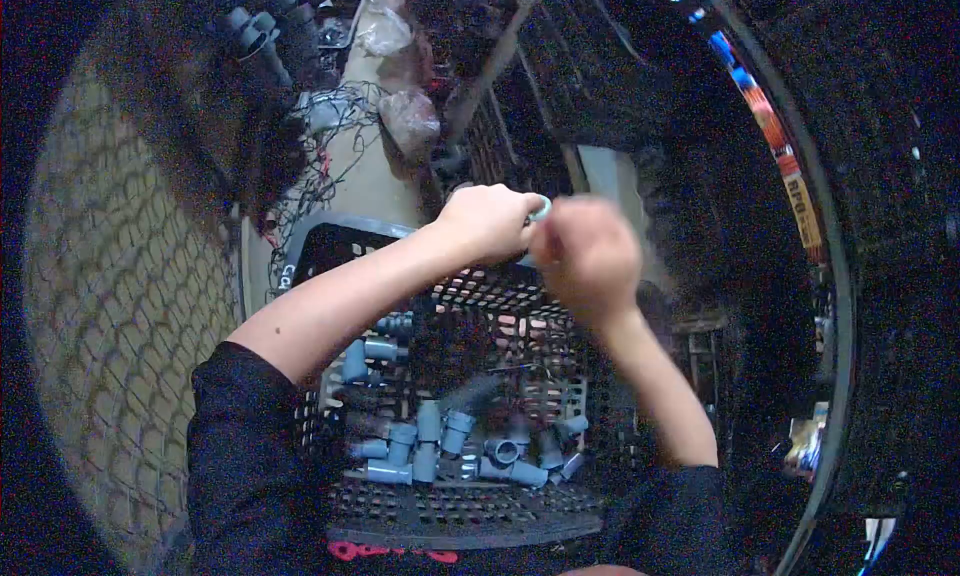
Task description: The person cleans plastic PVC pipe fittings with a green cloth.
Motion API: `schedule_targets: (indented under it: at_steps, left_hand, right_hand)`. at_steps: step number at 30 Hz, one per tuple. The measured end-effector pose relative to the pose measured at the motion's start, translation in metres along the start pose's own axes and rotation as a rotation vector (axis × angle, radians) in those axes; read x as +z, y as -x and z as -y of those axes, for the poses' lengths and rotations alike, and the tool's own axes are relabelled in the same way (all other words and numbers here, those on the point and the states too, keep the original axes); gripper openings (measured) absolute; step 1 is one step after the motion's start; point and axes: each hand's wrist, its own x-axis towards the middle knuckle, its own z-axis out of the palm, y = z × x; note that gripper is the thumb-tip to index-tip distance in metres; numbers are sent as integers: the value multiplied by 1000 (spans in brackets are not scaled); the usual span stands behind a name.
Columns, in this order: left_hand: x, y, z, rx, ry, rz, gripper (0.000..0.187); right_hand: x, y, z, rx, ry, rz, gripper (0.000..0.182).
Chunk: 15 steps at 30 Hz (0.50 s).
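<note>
My left hand (487,223) is closed above the far edge of a black plastic crate (465,534). From its fingertips shows the round, pale blue-green rim of what looks like a pipe fitting (541,209); the rest of it is hidden in the hand. Close beside it on the right is my right hand (590,251), curled but smeared by motion, so its fingers and anything in them cannot be made out. Below both arms, several grey-blue pipe fittings (428,441) lie loose on the crate's slatted bottom, mostly toward the near side.
Beyond the crate, a pale surface (375,176) carries tangled dark strands (315,171) and a clear plastic bag (410,119). More grey fittings (255,31) are piled at the upper left. Patterned paving (110,306) covers the left; dark metal bars (505,51) rise behind.
</note>
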Motion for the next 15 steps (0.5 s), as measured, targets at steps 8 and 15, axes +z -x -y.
schedule_targets:
  at_steps: [8,15]
  left_hand:
    - [-8,8,-7,37,55,57,29]
    - [-6,12,-1,39,45,28,28]
  right_hand:
    - [6,117,148,-196,-625,845,60]
    - [-6,100,143,-174,-859,1204,53]
